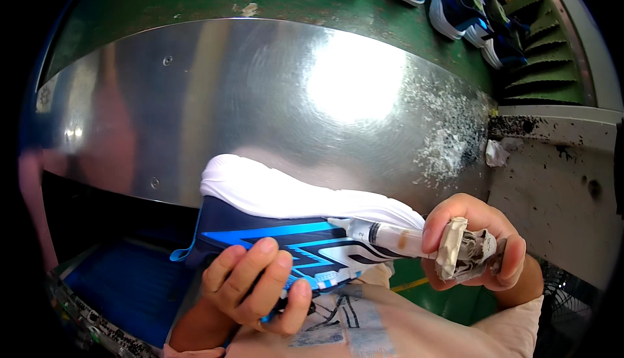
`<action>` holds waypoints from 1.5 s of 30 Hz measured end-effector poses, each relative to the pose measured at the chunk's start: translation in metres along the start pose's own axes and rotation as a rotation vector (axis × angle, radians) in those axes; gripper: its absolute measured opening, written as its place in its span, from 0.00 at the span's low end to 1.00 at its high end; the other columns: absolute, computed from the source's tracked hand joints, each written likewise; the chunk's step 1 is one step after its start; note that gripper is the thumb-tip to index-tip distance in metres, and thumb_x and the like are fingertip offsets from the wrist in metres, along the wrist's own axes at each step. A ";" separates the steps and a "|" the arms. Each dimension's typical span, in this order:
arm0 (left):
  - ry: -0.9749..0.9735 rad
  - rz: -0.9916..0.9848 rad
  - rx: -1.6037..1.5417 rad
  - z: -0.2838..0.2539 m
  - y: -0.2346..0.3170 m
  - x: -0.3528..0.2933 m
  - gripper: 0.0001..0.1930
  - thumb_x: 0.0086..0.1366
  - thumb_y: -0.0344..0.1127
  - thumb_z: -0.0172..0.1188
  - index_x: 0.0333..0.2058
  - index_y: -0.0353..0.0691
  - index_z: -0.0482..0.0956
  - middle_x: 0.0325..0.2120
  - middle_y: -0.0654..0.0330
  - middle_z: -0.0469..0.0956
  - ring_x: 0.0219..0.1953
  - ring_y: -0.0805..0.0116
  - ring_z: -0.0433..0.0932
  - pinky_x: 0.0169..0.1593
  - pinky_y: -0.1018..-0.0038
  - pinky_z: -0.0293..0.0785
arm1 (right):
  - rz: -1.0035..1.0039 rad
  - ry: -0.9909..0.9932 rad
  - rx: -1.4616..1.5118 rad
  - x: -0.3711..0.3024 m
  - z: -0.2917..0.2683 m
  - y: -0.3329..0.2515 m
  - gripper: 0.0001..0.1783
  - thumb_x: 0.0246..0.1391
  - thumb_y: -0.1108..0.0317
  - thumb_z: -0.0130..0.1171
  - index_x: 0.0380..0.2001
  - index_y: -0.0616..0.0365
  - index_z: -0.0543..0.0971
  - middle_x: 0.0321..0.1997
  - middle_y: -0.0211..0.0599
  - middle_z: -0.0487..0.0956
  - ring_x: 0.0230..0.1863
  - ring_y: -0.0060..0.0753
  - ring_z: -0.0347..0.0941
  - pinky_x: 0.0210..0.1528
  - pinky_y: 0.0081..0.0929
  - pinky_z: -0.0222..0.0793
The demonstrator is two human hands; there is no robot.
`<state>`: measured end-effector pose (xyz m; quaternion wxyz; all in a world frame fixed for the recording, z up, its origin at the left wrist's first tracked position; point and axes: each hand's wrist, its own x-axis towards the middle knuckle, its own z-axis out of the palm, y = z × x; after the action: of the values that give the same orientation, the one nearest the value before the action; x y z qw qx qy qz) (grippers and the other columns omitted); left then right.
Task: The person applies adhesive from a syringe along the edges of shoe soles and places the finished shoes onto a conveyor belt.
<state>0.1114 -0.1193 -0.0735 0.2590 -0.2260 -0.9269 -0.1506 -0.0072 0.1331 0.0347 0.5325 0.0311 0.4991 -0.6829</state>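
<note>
A navy and light-blue sports shoe [260, 225] lies on its side in front of me, its thick white sole [279, 189] turned up and away. My left hand [260, 286] grips it from below at the upper, fingers curled over the side. In my right hand [481, 241] is a clear syringe [393, 236], its plunger end wrapped in dirty whitish tape or cloth. The syringe's tip points left and meets the shoe's side close to the line where sole and upper join. Part of the shoe's upper is hidden behind my left fingers.
A shiny metal plate [247, 111] spans the bench edge, with white residue on its right part. Beyond it, several similar shoes [448, 7] stand on a green surface [162, 7]. Crumpled white paper [497, 153] sits at the right; a blue bin-like surface [130, 293] is lower left.
</note>
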 end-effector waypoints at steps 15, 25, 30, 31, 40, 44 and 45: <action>-0.016 0.019 0.054 0.000 -0.002 0.007 0.17 0.61 0.37 0.61 0.44 0.48 0.63 0.44 0.55 0.72 0.47 0.52 0.77 0.51 0.54 0.72 | -0.260 0.172 0.081 -0.068 -0.029 0.063 0.55 0.42 0.24 0.50 0.54 0.68 0.63 0.36 0.32 0.71 0.32 0.17 0.66 0.32 0.15 0.61; -0.096 0.073 0.056 -0.005 0.001 0.037 0.31 0.53 0.42 0.69 0.51 0.38 0.64 0.49 0.47 0.71 0.50 0.44 0.73 0.53 0.50 0.71 | -0.502 0.111 0.390 -0.069 -0.043 0.113 0.54 0.44 0.25 0.50 0.55 0.66 0.60 0.31 0.29 0.68 0.26 0.15 0.60 0.28 0.15 0.57; -0.131 0.063 0.028 -0.007 0.003 0.051 0.34 0.49 0.40 0.73 0.51 0.36 0.66 0.49 0.46 0.72 0.50 0.45 0.74 0.54 0.52 0.70 | -0.555 0.129 0.403 -0.070 -0.038 0.120 0.55 0.44 0.26 0.51 0.57 0.68 0.58 0.39 0.32 0.71 0.35 0.17 0.65 0.38 0.15 0.62; -0.143 0.060 0.034 -0.008 0.003 0.054 0.34 0.49 0.40 0.73 0.51 0.36 0.66 0.49 0.46 0.72 0.50 0.45 0.74 0.54 0.53 0.71 | -0.545 0.122 0.390 -0.071 -0.038 0.118 0.54 0.45 0.29 0.53 0.57 0.69 0.58 0.42 0.33 0.71 0.39 0.18 0.66 0.42 0.17 0.62; -0.237 -0.009 -0.017 -0.005 0.000 0.083 0.36 0.43 0.42 0.77 0.49 0.32 0.71 0.46 0.45 0.76 0.48 0.47 0.76 0.54 0.57 0.71 | -0.691 0.192 0.270 -0.063 -0.031 0.123 0.47 0.48 0.42 0.63 0.56 0.72 0.58 0.45 0.42 0.73 0.44 0.25 0.71 0.46 0.22 0.66; -0.279 -0.031 -0.037 -0.004 -0.002 0.094 0.37 0.40 0.41 0.77 0.49 0.33 0.72 0.46 0.46 0.76 0.48 0.48 0.76 0.55 0.59 0.70 | -0.660 0.216 0.275 -0.066 -0.029 0.144 0.50 0.40 0.40 0.68 0.52 0.72 0.62 0.40 0.45 0.75 0.34 0.21 0.72 0.36 0.19 0.69; -0.291 -0.041 -0.045 -0.004 -0.002 0.097 0.38 0.39 0.41 0.78 0.49 0.33 0.72 0.46 0.46 0.76 0.49 0.48 0.76 0.55 0.59 0.70 | -0.628 0.199 0.284 -0.066 -0.030 0.144 0.51 0.39 0.39 0.69 0.52 0.71 0.63 0.39 0.45 0.76 0.33 0.20 0.72 0.35 0.18 0.69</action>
<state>0.0382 -0.0897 -0.0174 0.1138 -0.2325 -0.9554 -0.1421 0.1158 0.2102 -0.0354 0.2359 0.0163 0.4338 -0.8694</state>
